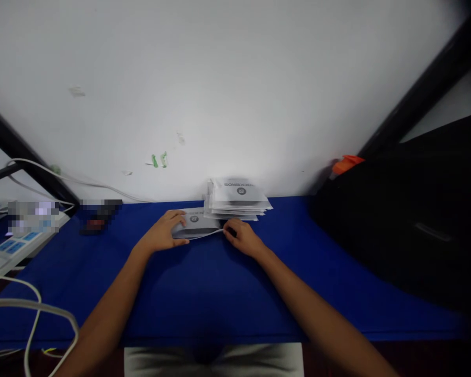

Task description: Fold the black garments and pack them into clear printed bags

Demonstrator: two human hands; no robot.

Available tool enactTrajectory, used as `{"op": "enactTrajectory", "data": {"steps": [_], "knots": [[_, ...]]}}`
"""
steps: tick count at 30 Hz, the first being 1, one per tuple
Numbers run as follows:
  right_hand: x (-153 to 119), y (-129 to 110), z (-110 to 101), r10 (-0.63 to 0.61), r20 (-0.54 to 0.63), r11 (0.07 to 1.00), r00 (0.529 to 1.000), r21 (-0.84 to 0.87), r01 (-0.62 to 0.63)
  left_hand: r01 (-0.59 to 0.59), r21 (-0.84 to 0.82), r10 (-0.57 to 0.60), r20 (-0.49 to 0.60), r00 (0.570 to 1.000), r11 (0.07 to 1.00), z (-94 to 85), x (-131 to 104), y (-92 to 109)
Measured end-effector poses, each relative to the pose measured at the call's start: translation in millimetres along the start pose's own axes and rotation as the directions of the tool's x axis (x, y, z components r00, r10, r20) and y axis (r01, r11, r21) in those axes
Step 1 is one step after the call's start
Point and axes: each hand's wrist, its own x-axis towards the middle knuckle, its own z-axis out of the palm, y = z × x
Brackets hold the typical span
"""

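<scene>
A translucent printed pouch (pixel 198 222) lies between two hands on a blue table (pixel 220 293), the left (pixel 163 230) spread over its left end, the right (pixel 241 236) pinching its near right corner.

We are holding a single grey-and-white packet (pixel 202 222), lying nearly flat near the back edge of the blue worktop (pixel 220 293), left of its middle, with a round dark logo showing on its face and a darker band crossing its near side. A pale strip is running along its near edge. Just behind and to the right, at the back edge, we are seeing a stack of frosted packets (pixel 240 196), lying flat with uneven edges, the top one displaying dark lettering above a round logo.
</scene>
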Motion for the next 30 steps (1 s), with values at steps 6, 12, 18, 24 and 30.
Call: {"op": "enactTrajectory", "data": {"steps": [6,12,18,24,30], "knots": [[-1.7,-18.7,-1.0,-0.042,-0.075,0.998,0.996,-0.045,0.039,-0.105,0.026,0.106,-0.019,0.994,0.994,10.9,4.6,7.8],[2.8,-58.3,18.9,-0.313,0.123,0.948,0.942,-0.012,0.317,-0.058,0.167,0.077,-0.106,0.991,0.984,8.7,4.5,20.3],[35.4,-78.3,52.2,-0.082,0.294,0.932,0.952,-0.315,0.177,-0.013,0.208,0.048,-0.162,0.986,0.978,2.0,2.1,27.2],[56.8,-81.8,67.7,-0.122,0.359,0.918,0.925,-0.313,0.242,0.033,0.193,-0.033,-0.002,0.999,0.981,-3.8,1.3,22.4],[29.0,-88.9,45.4,-0.401,0.486,0.859,0.776,-0.095,0.504,0.214,0.276,-0.254,0.119,0.96,0.937,2.3,-3.2,-0.5]]}}
